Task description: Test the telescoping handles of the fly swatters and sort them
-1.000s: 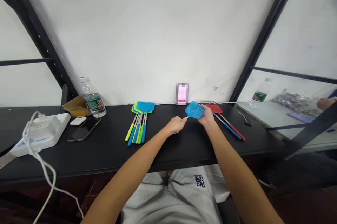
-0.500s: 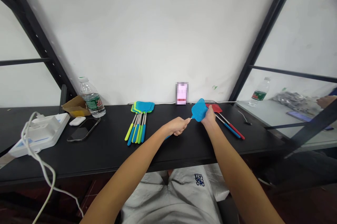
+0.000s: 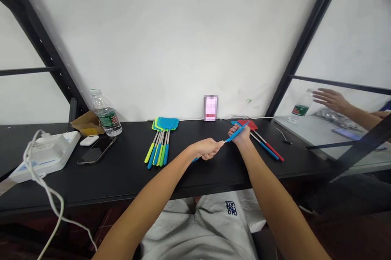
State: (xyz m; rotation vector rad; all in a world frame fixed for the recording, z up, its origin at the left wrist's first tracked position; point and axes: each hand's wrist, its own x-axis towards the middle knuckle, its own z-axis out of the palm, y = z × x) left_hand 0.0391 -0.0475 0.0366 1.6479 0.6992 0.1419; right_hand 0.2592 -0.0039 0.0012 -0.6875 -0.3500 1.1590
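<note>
My left hand (image 3: 207, 148) is closed round the handle of a blue fly swatter (image 3: 236, 133). The swatter's head is turned edge-on and rests against my right hand (image 3: 240, 136), whose fingers grip the head end. Both hands hover just above the black table (image 3: 128, 170), near its middle. Behind my right hand lie a red fly swatter (image 3: 249, 125) and its red and blue handles (image 3: 269, 149). A fanned pile of blue and green fly swatters (image 3: 161, 138) lies to the left of my left hand.
A water bottle (image 3: 105, 113), a cardboard box (image 3: 85, 123), a white case (image 3: 88, 140), a dark phone (image 3: 97, 149) and a white device with a cable (image 3: 42, 156) stand at the left. At the right, another person's hand (image 3: 331, 99) reaches over a grey table with a bottle (image 3: 301, 107).
The blue swatter's head has turned from flat-on to edge-on between my hands. At the right, another person's hand has come into view above the grey table.
</note>
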